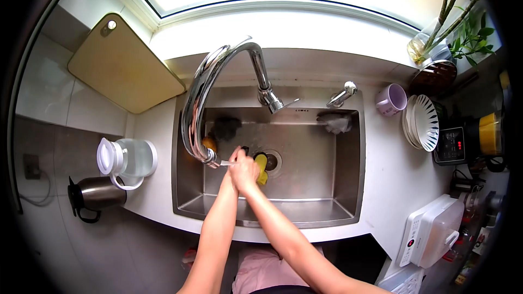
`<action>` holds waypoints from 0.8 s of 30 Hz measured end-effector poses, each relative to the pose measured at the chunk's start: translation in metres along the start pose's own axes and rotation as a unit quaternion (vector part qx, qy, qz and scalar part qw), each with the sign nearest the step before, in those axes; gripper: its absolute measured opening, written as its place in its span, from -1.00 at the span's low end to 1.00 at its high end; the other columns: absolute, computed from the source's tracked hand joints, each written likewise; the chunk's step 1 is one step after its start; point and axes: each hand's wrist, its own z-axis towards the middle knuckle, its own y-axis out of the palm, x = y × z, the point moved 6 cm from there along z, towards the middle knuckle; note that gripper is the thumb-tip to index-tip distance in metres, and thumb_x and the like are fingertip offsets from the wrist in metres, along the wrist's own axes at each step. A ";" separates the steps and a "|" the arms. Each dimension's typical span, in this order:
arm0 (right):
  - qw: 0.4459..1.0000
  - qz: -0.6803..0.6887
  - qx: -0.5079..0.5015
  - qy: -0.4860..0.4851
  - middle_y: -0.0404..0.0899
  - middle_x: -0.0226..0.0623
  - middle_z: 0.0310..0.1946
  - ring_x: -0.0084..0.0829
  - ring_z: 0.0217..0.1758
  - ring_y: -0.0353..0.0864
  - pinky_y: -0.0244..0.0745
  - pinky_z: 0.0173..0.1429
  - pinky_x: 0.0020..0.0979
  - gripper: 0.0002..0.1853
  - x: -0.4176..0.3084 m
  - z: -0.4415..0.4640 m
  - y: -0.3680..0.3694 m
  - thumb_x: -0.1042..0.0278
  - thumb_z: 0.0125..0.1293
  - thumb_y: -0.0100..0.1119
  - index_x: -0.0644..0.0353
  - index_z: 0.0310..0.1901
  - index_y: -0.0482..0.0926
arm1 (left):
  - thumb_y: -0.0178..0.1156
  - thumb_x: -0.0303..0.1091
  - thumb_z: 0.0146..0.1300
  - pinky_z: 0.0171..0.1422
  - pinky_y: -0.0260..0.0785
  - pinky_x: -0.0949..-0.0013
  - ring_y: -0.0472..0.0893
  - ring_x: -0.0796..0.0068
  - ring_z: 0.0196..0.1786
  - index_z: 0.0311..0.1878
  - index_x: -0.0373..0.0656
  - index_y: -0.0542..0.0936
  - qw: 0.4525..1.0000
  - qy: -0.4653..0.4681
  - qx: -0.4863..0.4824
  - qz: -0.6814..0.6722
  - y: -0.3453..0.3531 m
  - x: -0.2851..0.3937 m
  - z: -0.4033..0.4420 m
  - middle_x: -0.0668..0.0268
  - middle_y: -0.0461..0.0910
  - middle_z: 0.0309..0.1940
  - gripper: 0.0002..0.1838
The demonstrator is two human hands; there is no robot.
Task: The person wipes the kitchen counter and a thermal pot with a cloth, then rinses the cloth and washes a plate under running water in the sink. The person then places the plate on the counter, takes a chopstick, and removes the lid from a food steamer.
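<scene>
My left hand (235,157) and my right hand (246,173) press together over the left half of the steel sink (305,185), right by the faucet's spout (211,159). A thin stream of water reaches the fingers. Both hands look closed, with the right lying partly over the left. A small dark tip (245,150) shows just beyond the fingers; the rest of it is hidden. Beside my right hand is a yellow-green piece (261,167), close to the drain (272,162); I cannot tell whether it is held. An orange round thing (208,143) sits partly behind the faucet.
A dark bundle (225,129) and a clear plastic bag (336,124) lie in the sink's back corners. Left stand a water pitcher (136,158), a steel kettle (101,193) and a cutting board (125,71). At right are a purple mug (391,100) and plates (425,122).
</scene>
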 end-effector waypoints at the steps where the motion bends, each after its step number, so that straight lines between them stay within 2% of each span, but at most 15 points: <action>1: 1.000 -0.008 0.003 -0.004 0.64 0.06 -0.49 0.11 -0.41 0.66 0.51 -0.29 0.10 -0.75 0.004 0.013 -0.001 0.10 0.36 -0.01 0.10 -0.17 0.51 | 0.09 0.07 0.37 0.03 0.52 0.23 0.63 0.34 -0.12 -0.01 -0.07 0.59 1.000 0.002 0.008 0.001 0.003 -0.002 -0.003 0.30 0.66 -0.16 -0.59; 5: 0.999 0.031 0.041 -0.018 0.64 0.01 -0.49 0.12 -0.41 0.65 0.50 -0.29 0.10 -0.76 0.008 0.039 -0.008 0.12 0.38 0.01 0.08 -0.10 0.47 | 0.07 0.06 0.39 -0.08 0.53 0.24 0.62 0.37 -0.21 -0.07 -0.06 0.56 0.992 0.010 0.113 0.059 0.026 -0.005 -0.019 0.35 0.65 -0.27 -0.62; 7: 0.996 0.084 0.008 -0.019 0.65 0.02 -0.46 0.14 -0.37 0.66 0.53 -0.19 0.09 -0.72 -0.006 0.014 -0.022 0.11 0.32 0.09 0.12 -0.09 0.46 | 0.03 0.05 0.41 -0.10 0.53 0.24 0.61 0.39 -0.24 -0.05 -0.07 0.54 0.921 0.005 -0.385 -0.065 0.078 0.006 -0.027 0.35 0.64 -0.28 -0.62; 8: 0.995 0.078 0.057 -0.031 0.62 0.05 -0.51 0.14 -0.31 0.66 0.51 -0.07 0.06 -0.70 -0.011 -0.004 -0.018 0.08 0.24 0.19 0.04 -0.08 0.52 | -0.03 0.05 0.44 -0.04 0.53 0.24 0.62 0.38 -0.20 0.01 -0.12 0.54 0.878 0.001 -0.475 -0.056 0.089 0.007 -0.047 0.33 0.64 -0.23 -0.58; 9: 0.997 0.049 0.057 -0.025 0.63 0.06 -0.48 0.14 -0.33 0.66 0.53 -0.11 0.06 -0.71 -0.010 -0.007 -0.012 0.08 0.25 0.17 0.10 -0.13 0.53 | -0.03 0.05 0.44 -0.04 0.53 0.24 0.62 0.38 -0.20 0.01 -0.12 0.54 0.878 -0.001 -0.475 -0.057 0.083 0.005 -0.047 0.33 0.64 -0.23 -0.58; 12: 0.999 0.025 -0.010 0.040 0.62 0.10 -0.48 0.13 -0.30 0.66 0.51 -0.07 0.07 -0.66 0.007 0.030 -0.012 -0.01 0.25 0.17 0.12 -0.21 0.59 | -0.06 0.07 0.45 0.04 0.52 0.21 0.63 0.35 -0.11 0.08 -0.15 0.52 0.995 0.034 -0.049 0.080 0.002 -0.002 -0.002 0.28 0.64 -0.13 -0.53; 14: 0.998 0.055 0.012 0.022 0.61 0.15 -0.41 0.13 -0.23 0.64 0.53 -0.11 -0.03 -0.62 0.023 0.057 -0.025 -0.02 0.28 0.17 0.21 -0.33 0.52 | -0.04 0.08 0.45 0.15 0.50 0.17 0.62 0.32 0.03 0.16 -0.18 0.49 0.992 0.011 0.067 0.109 0.000 0.001 -0.011 0.26 0.63 -0.01 -0.48; 16: 0.984 0.169 -0.043 -0.038 0.61 0.20 -0.17 0.04 -0.04 0.63 0.52 0.02 -0.15 -0.58 0.046 0.074 -0.033 0.02 0.25 0.25 0.25 -0.12 0.54 | -0.04 0.12 0.44 0.26 0.43 0.17 0.61 0.31 0.07 0.16 -0.21 0.50 0.987 -0.003 0.035 0.155 0.024 0.022 -0.031 0.23 0.61 0.06 -0.44; 18: 0.937 0.293 -0.179 -0.070 0.54 0.18 0.03 -0.02 0.12 0.57 0.46 0.15 -0.21 -0.29 0.050 0.055 -0.029 -0.01 0.16 0.37 0.27 0.22 0.39 | -0.07 0.19 0.43 0.19 0.44 0.19 0.63 0.31 0.02 0.11 -0.19 0.54 0.967 0.029 0.042 0.248 0.013 0.052 -0.036 0.24 0.64 0.02 -0.41; 19: 0.939 0.206 -0.163 -0.221 0.53 0.13 0.09 -0.02 0.15 0.56 0.44 0.20 -0.19 -0.01 0.045 0.046 -0.023 -0.08 0.07 0.42 0.26 0.42 0.15 | -0.06 0.19 0.42 0.13 0.45 0.22 0.64 0.33 0.00 0.07 -0.16 0.56 0.968 -0.006 -0.030 0.248 0.014 0.060 -0.042 0.25 0.65 -0.01 -0.43; 20: 0.931 0.170 -0.206 -0.250 0.54 0.15 0.02 0.03 0.11 0.57 0.45 0.19 -0.15 0.05 0.035 0.036 -0.024 -0.13 -0.04 0.47 0.14 0.44 0.16 | -0.05 0.20 0.42 0.08 0.46 0.24 0.64 0.35 -0.03 0.02 -0.14 0.57 0.962 -0.038 -0.108 0.248 0.034 0.063 -0.048 0.26 0.66 -0.03 -0.44; 21: 0.939 0.115 -0.239 -0.217 0.55 0.12 -0.01 0.04 0.08 0.58 0.46 0.16 -0.14 0.00 0.033 0.032 -0.025 -0.12 -0.02 0.46 0.03 0.44 0.19 | -0.06 0.22 0.41 0.02 0.45 0.28 0.63 0.39 -0.08 -0.05 -0.09 0.59 0.968 0.006 -0.008 0.249 0.033 0.066 -0.053 0.30 0.67 -0.11 -0.46; 22: 0.942 0.064 -0.273 -0.183 0.56 0.09 -0.04 0.04 0.05 0.59 0.47 0.14 -0.13 -0.04 0.019 0.021 -0.035 -0.11 0.00 0.44 -0.08 0.44 0.22 | 0.01 0.04 0.43 0.05 0.45 0.26 0.62 0.38 -0.03 -0.06 -0.08 0.59 0.953 0.023 -0.037 0.300 0.037 0.072 -0.061 0.29 0.65 -0.11 -0.61; 23: 0.956 0.056 -0.216 -0.189 0.59 -0.05 -0.17 0.01 -0.05 0.61 0.51 0.03 -0.11 -0.39 0.012 0.016 -0.039 -0.04 0.09 0.35 -0.18 0.23 0.51 | 0.06 -0.08 0.39 0.07 0.44 0.29 0.60 0.41 -0.03 -0.06 -0.11 0.58 0.943 0.074 -0.017 0.324 0.038 0.075 -0.070 0.30 0.63 -0.10 -0.69; 24: 0.955 0.058 -0.219 -0.191 0.59 -0.05 -0.17 0.01 -0.05 0.61 0.51 0.03 -0.11 -0.39 0.007 0.013 -0.038 -0.04 0.09 0.35 -0.18 0.23 0.51 | 0.11 -0.21 0.36 0.09 0.43 0.32 0.58 0.44 -0.02 -0.05 -0.14 0.57 0.930 0.124 0.004 0.346 0.038 0.077 -0.079 0.30 0.62 -0.09 -0.76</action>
